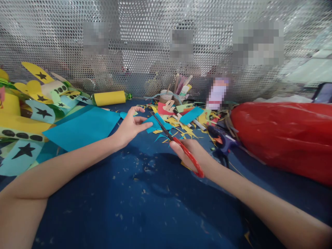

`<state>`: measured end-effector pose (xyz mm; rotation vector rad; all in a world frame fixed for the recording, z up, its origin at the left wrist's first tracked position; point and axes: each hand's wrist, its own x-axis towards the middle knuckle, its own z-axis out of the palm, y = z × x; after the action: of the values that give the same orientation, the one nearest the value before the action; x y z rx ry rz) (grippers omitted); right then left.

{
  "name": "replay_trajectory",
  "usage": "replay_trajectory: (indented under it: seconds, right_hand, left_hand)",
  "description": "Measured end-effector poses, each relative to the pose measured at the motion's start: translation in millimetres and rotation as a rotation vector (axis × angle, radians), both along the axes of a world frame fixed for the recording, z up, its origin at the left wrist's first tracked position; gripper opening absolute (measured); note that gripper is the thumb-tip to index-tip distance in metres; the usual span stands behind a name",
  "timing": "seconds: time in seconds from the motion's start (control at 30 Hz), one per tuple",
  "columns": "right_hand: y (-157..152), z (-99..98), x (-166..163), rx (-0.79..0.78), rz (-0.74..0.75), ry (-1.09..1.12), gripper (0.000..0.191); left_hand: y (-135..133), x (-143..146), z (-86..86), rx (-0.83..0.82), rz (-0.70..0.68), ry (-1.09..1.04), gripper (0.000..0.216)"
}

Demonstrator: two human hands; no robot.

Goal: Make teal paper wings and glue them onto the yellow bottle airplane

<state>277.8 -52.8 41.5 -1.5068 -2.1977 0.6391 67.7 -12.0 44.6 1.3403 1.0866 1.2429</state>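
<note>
My right hand [195, 155] is wrapped around the red handles of a pair of scissors [188, 154]. Their dark blades point up and left, over a small blue paper piece [158, 123]. My left hand [131, 126] is held just left of that paper with thumb and fingers apart. Its thumb tip is at the paper's edge; whether it touches cannot be made out. Larger blue sheets [85, 128] lie left of my left hand. Yellow, blue and red paper scraps [178, 121] are scattered beyond the scissors.
Bottle planes with black stars [43, 112] crowd the left side, near a yellow-wrapped bottle [109, 98]. Cups of sticks [178, 93] stand at the back before a perforated metal screen [145, 41]. A glue gun [224, 140] and a big red bag [285, 135] lie right.
</note>
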Motion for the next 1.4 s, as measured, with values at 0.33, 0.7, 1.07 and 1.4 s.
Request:
replay_trajectory:
  seconds: [0.33, 0.7, 1.07, 1.4]
  right_hand:
    - [10, 11.0, 10, 0.107, -0.133, -0.513, 0.062]
    - [28, -3.1, 26, 0.353, -0.228, -0.771, 0.032]
    - [31, -48.4, 13, 0.517, 0.337, -0.315, 0.038]
    - [67, -41.8, 47, 0.681, -0.04, -0.248, 0.036]
  left_hand:
    - [8, -5, -18.6, 0.041, 0.003, 0.126, 0.042]
    - [6, -3, -34.3, 0.038, -0.002, 0.391, 0.03]
    - [-3, 1, -36.5, 0.105, -0.162, 0.343, 0.019]
    - [12, -9, -35.1, 0.218, -0.109, 0.505, 0.013]
